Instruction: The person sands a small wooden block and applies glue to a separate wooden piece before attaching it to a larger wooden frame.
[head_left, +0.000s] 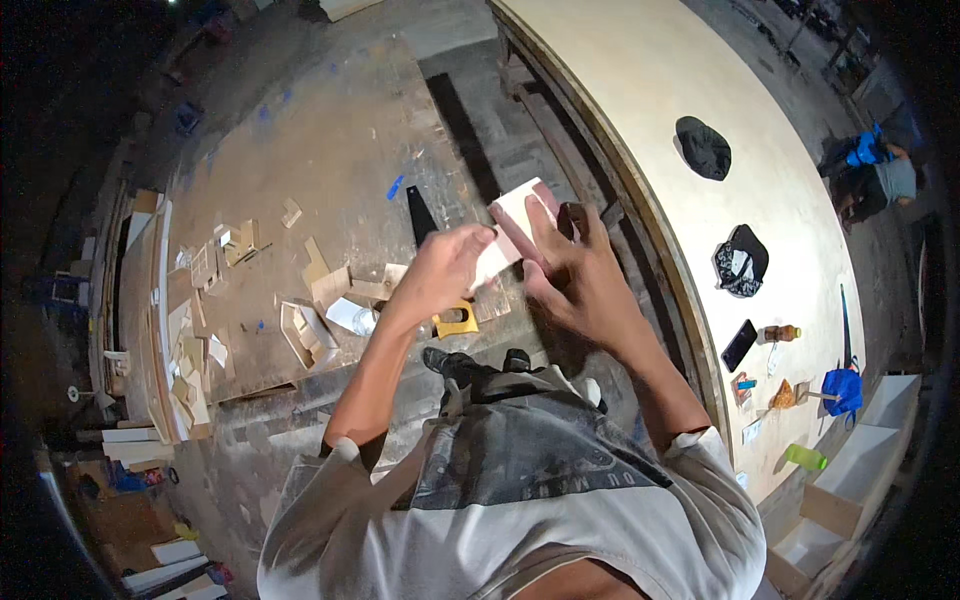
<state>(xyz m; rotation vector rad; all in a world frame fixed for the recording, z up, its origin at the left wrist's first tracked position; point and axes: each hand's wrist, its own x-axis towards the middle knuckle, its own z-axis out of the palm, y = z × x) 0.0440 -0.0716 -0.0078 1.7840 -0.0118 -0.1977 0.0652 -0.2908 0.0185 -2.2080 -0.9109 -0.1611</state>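
My left hand [440, 268] grips the near end of a small, pale flat wooden piece [492, 262], thumb on top, holding it up in front of my body. On the same piece lies a reddish-brown folded strip [517, 236] that looks like sandpaper. The fingers and thumb of my right hand [578, 272] close on this strip, pressing it against the wood; part of it is hidden under the fingers. Below my hands, on the low worktable [330, 150], a handsaw shows its black blade [420, 212] and yellow handle [457, 320].
Small wooden boxes [308, 333] and offcuts [190, 360] lie on the low table. Along the right runs a long pale table [640, 90] with a black cap [704, 148], a patterned cap [741, 262], a phone [739, 345] and bottles [806, 457]. Another person [880, 180] is far right.
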